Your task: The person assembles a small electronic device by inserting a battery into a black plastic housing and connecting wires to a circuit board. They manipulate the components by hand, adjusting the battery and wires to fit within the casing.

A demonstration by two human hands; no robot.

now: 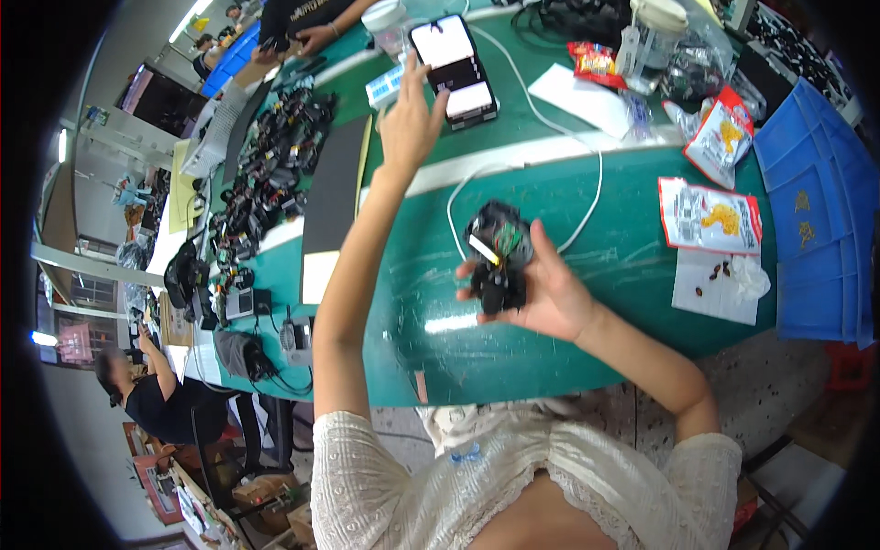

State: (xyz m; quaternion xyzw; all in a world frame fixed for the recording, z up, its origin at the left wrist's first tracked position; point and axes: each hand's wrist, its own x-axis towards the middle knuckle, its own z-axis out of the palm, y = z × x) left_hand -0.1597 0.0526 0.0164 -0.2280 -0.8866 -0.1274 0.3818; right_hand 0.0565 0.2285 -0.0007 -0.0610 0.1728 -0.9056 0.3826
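My right hand [561, 298] holds a black plastic electronic assembly [500, 240] above the green table. A green circuit board and a pale yellow-white strip show on the assembly, and a darker block sits at its lower end. My left hand [410, 128] is stretched forward with its fingers apart and nothing in it. Its fingertips are beside a black phone-like device [449, 66] with bright white panels; I cannot tell whether they touch it. Just left of these fingers lies a small white-and-blue labelled box [386, 87].
Many black electronic parts [275, 147] are heaped at the left, beside a dark board [335, 188]. A white cable [600, 174] loops over the green table [403, 357]. Snack packets [710, 215], a paper sheet [697, 298] and a blue crate [816, 220] are on the right. Other people work nearby.
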